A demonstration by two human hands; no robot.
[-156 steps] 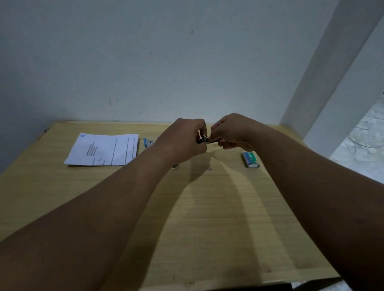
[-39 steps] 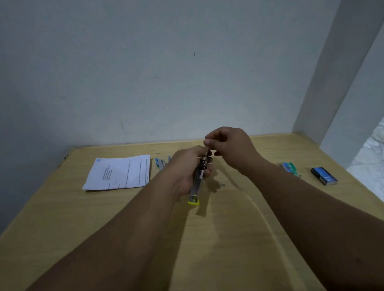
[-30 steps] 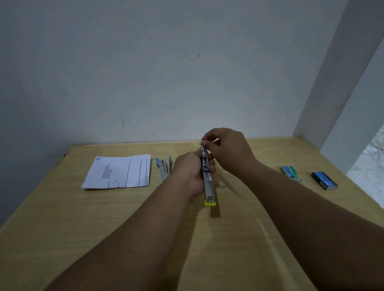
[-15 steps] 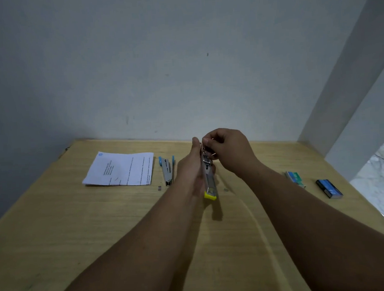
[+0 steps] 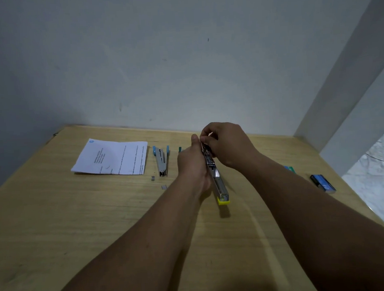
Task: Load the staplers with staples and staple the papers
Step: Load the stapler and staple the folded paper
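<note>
Yellow-tipped stapler (image 5: pixel 217 179) is at frame centre, long axis running top to bottom, gripped along its left side by the left hand (image 5: pixel 193 165), the right hand (image 5: pixel 225 143) pinching its far end; papers (image 5: pixel 111 157) upper left, bare wooden table (image 5: pixel 79 218) below.

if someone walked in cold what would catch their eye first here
The two hands meet over the middle of the wooden table: the left hand grips a yellow-tipped stapler while the right hand pinches at its far end. Left of them lie the white papers and a blue stapler.
</note>
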